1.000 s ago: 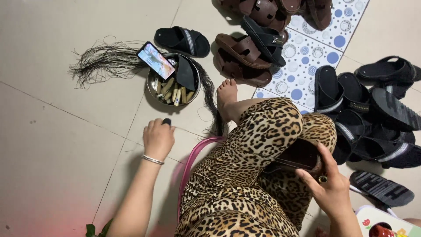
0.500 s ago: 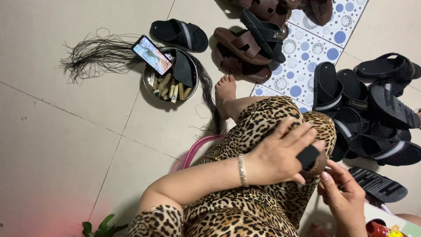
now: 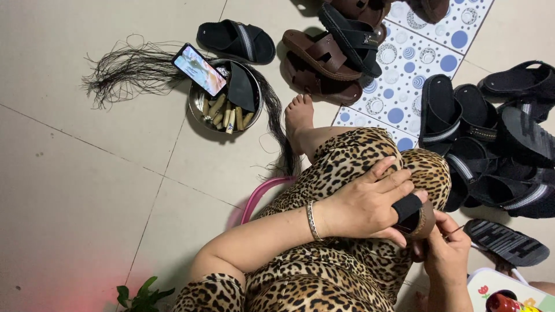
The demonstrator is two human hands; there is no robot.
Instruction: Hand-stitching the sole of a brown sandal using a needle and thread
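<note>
The left hand, fingers curled, grips one brown sandal piece with a black strap on the leopard-print knee, while the right hand pinches a thin needle-like tool just beside it. One metal bowl holds one phone and several wooden sticks; one bundle of black strands lies beside it, and many sandals are too piled to count.

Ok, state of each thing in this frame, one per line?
Left hand: gripping a brown sandal with black strap on the knee.
Right hand: pinching something thin at the sandal.
Black smartphone: screen lit, propped on round metal bowl.
Small wooden sticks: lying in the bowl.
</note>
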